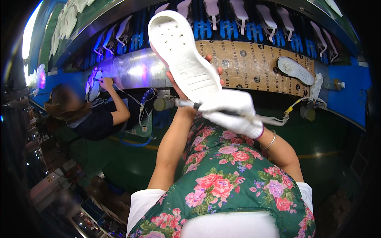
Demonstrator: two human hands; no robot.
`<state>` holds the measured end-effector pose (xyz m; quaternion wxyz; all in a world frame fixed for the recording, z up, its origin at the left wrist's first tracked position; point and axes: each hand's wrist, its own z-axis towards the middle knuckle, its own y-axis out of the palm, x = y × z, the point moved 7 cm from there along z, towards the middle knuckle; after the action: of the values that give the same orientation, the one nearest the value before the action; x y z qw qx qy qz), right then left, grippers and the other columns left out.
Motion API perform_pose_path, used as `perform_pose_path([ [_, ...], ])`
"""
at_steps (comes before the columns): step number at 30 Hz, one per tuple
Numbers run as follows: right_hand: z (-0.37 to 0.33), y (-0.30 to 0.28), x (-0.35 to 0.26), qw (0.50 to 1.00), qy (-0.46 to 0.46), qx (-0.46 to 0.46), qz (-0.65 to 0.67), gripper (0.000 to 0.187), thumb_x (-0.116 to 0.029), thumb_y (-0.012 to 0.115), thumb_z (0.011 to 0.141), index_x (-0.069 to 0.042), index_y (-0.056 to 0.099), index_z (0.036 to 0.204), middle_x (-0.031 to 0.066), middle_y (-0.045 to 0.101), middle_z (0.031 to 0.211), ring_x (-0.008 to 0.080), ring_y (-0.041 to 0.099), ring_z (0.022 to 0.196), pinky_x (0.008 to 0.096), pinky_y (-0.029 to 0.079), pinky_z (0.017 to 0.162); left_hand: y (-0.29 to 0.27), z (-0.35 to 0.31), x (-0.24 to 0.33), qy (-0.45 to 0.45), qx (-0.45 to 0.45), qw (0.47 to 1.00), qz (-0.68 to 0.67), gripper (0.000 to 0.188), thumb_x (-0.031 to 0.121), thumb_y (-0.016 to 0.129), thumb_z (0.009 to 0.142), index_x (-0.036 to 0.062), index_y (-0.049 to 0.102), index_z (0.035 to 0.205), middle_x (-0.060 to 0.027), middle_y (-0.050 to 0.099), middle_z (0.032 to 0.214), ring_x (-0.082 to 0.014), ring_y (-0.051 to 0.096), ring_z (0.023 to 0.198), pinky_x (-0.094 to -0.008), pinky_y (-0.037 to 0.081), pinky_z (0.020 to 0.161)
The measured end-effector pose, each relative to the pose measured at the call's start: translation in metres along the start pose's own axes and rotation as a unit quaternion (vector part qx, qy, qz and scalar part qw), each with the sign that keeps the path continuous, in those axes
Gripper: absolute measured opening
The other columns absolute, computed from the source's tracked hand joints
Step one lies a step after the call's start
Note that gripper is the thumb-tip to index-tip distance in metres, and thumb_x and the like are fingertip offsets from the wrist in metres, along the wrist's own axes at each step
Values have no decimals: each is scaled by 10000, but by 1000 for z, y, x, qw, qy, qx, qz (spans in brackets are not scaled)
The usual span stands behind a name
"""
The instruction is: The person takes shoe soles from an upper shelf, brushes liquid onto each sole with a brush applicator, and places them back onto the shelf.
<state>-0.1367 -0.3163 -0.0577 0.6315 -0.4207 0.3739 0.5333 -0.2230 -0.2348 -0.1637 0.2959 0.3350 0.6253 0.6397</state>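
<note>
A white shoe sole (180, 51) with small holes toward its far end is held up over the bench edge. My bare left hand (177, 86) grips it from beneath, fingertips curling round its right edge. In a white knitted glove, my right hand (230, 110) is closed round a slim tool with a dark grip and a metal front end (185, 103). A pale flexible hose (272, 120) runs away from it to the right. The tool lies across the sole's near end; I cannot tell whether they touch. Its tip is blurred.
Printed cardboard (254, 65) covers the bench, with another white sole (295, 70) at its right and a clear bottle (334, 84) beyond. Several pale soles (239, 12) hang on a blue rack behind. At left, a co-worker (101, 119) handles a shoe piece (94, 85) under violet light.
</note>
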Motion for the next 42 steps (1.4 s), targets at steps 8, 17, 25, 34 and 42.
perform_pose_path([
  [8, -10, 16, -3, 998, -37, -42, -15, 253, -15, 768, 790, -99, 757, 1029, 92, 735, 926, 233, 718, 808, 330, 563, 720, 10, 7, 9, -20, -12, 1000, 15, 1164, 849, 595, 736, -33, 344, 1452, -244, 538, 1265, -430, 617, 971, -496, 590, 743],
  [17, -24, 27, -10, 995, -53, -67, -52, 265, 5, 768, 772, -84, 751, 1021, 120, 741, 1006, 273, 726, 870, 328, 572, 782, 19, 14, 19, -101, -60, 990, 84, 1123, 810, 661, 700, 4, 408, 1440, -254, 539, 1228, -420, 612, 888, -432, 567, 667],
  [25, -14, 7, 5, 996, 82, 10, -14, 214, -64, 767, 813, -90, 750, 1025, 108, 745, 996, 228, 732, 877, 325, 581, 778, 2, 2, 28, -158, 87, 971, 155, 1147, 807, 716, 642, -9, 448, 1402, -224, 524, 1219, -361, 570, 938, -438, 475, 667],
  [34, -22, 20, 4, 994, 78, -2, 79, 155, -30, 761, 810, -61, 751, 962, 94, 743, 947, 220, 722, 867, 325, 572, 800, 7, 10, 16, -238, 17, 964, 116, 1129, 820, 688, 638, 58, 480, 1444, -244, 520, 1293, -374, 543, 1015, -435, 466, 675],
  [42, -18, 28, 6, 994, 78, 7, 73, 190, -21, 763, 815, -50, 748, 1002, 102, 741, 968, 209, 716, 865, 319, 564, 786, 4, 17, 25, -221, -21, 965, 143, 1122, 834, 643, 674, 28, 480, 1436, -245, 546, 1241, -344, 568, 951, -431, 470, 659],
])
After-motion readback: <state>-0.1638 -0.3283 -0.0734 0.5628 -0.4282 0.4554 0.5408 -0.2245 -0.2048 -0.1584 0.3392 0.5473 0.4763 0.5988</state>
